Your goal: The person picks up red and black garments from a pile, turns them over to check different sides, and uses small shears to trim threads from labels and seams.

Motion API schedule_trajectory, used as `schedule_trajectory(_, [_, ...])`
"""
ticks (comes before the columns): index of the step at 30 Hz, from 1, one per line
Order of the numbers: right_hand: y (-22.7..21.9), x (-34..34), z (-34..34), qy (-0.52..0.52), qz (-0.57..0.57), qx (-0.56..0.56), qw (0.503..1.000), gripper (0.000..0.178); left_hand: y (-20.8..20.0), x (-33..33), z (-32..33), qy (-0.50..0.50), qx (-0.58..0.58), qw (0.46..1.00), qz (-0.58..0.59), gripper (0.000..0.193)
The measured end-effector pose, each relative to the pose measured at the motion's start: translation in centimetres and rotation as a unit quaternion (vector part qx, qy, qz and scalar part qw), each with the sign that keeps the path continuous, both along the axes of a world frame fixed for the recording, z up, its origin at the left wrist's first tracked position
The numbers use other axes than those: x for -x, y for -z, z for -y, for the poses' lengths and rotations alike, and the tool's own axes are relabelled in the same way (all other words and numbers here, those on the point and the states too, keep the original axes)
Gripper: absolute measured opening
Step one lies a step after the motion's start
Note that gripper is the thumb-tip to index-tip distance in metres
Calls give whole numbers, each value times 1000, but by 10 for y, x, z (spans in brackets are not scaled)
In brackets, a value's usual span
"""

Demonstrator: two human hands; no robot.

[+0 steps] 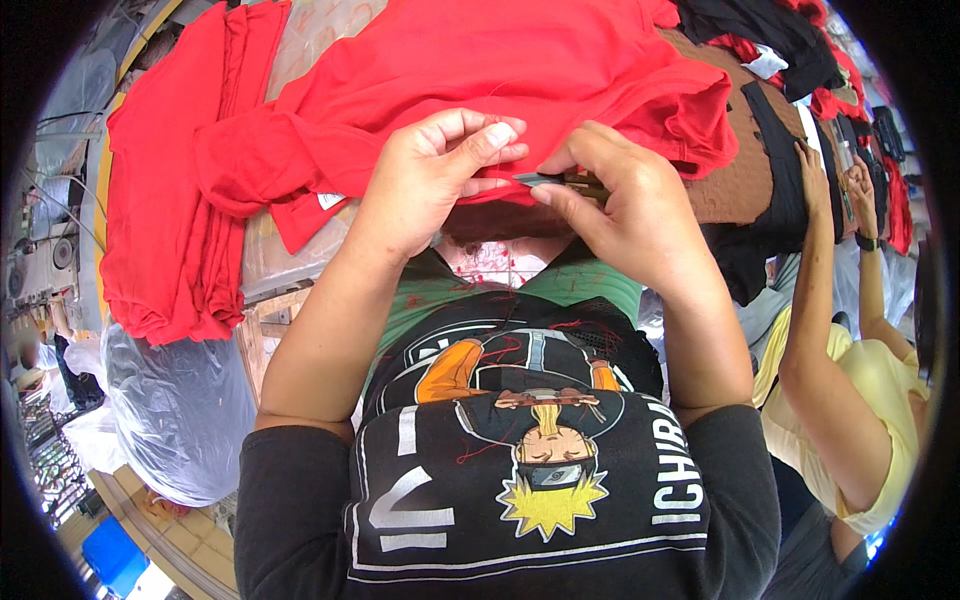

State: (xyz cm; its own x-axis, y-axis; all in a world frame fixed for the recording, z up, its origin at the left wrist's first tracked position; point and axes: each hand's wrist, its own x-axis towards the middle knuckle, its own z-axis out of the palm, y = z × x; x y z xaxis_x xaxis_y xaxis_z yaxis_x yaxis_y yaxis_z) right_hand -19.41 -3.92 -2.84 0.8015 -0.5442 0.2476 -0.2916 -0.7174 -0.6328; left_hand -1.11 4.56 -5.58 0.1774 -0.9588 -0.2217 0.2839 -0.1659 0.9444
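Observation:
A red garment (480, 70) lies spread in front of me, its near edge hanging over the table's front. My right hand (625, 185) is closed around a pair of thread snips (545, 180), their grey blades pointing left, close to the garment's near edge. Just left of the blades is my left hand (450, 155), fingers curled and thumb bent in. What its fingertips pinch is too small to make out. Its lower fingers rest by the red cloth near the snips' tips.
A stack of folded red garments (175, 190) hangs off the table at left, above a clear plastic bag (175, 410). Brown quilted cloth (715, 190) covers the table at right. There a co-worker's hands (815, 180) work on black cloth (775, 170). A blue bin (115, 555) stands lower left.

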Motion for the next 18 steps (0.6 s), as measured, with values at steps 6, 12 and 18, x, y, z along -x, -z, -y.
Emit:
schedule_trajectory(6, [3, -4, -3, -21, 0, -9, 1000, 17, -4, 0, -1, -9, -4, 1000, 10, 26])
schedule_trajectory(12, [3, -7, -4, -20, -14, -5, 1000, 17, -4, 0, 0, -7, -12, 1000, 24, 26])
schedule_trajectory(18, [-1, -8, -6, -26, -32, 12, 999, 17, -3, 0, -1, 0, 30, 998, 49, 27])
